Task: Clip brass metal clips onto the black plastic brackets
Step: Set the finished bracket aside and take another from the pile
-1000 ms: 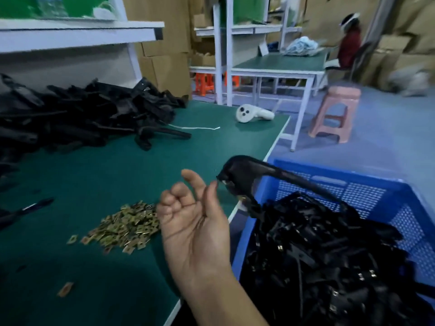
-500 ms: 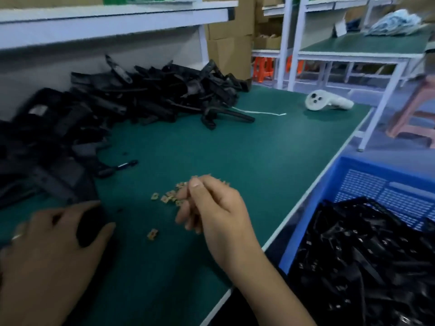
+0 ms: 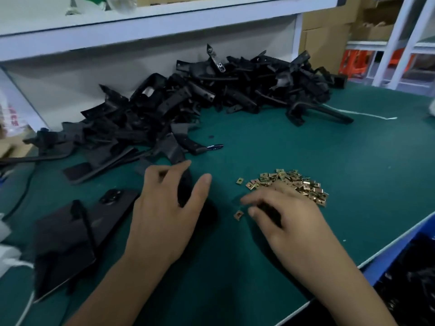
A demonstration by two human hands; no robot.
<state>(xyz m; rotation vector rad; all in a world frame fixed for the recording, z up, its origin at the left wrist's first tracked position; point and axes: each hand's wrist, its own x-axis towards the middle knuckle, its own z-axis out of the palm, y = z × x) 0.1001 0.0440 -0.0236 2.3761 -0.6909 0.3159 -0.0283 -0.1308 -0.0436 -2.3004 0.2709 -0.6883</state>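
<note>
My left hand (image 3: 162, 215) grips a black plastic bracket (image 3: 184, 188) between thumb and fingers, low over the green table (image 3: 329, 156). To its right, my right hand (image 3: 289, 212) hovers at the near edge of a small heap of brass clips (image 3: 294, 182). Its fingers are bent and blurred, so any clip in them is hidden. One loose brass clip (image 3: 238, 215) lies just left of those fingertips. A big pile of black brackets (image 3: 211, 100) stretches along the back of the table.
A dark phone (image 3: 113, 201) and a flat black pouch (image 3: 61, 243) lie at the left. A blue crate (image 3: 400, 260) with black parts stands beyond the table's right edge. A white shelf (image 3: 164, 17) overhangs the bracket pile.
My view has swung left from the blue crate to the table. My right hand came down onto the clip heap. My left hand came in holding a bracket and moved toward the centre.
</note>
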